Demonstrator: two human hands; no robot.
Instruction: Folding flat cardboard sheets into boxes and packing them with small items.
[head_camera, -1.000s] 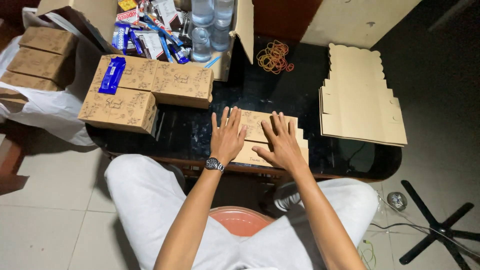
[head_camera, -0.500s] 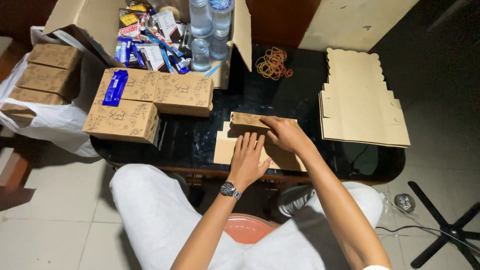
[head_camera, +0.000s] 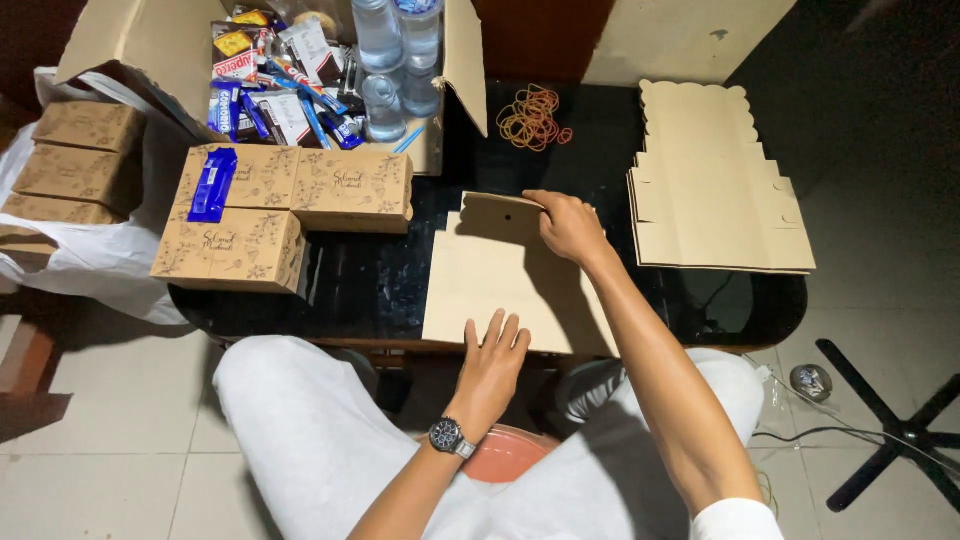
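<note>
A flat brown cardboard box blank (head_camera: 495, 285) lies unfolded on the black table (head_camera: 380, 280) in front of me. My right hand (head_camera: 568, 225) grips its far flap, which stands folded up. My left hand (head_camera: 492, 368), with a wristwatch, presses flat on the blank's near edge, fingers spread.
A stack of flat blanks (head_camera: 710, 190) lies at the right. Three closed printed boxes (head_camera: 290, 200) sit at the left, a blue snack packet (head_camera: 212, 183) on one. Behind them is an open carton (head_camera: 330, 70) of snacks and water bottles. Rubber bands (head_camera: 530, 115) lie nearby. More boxes (head_camera: 70, 160) rest on a white bag.
The folded blank has been opened out flat toward me. My left hand slid back to its near edge, and my right hand moved to the far flap and lifted it.
</note>
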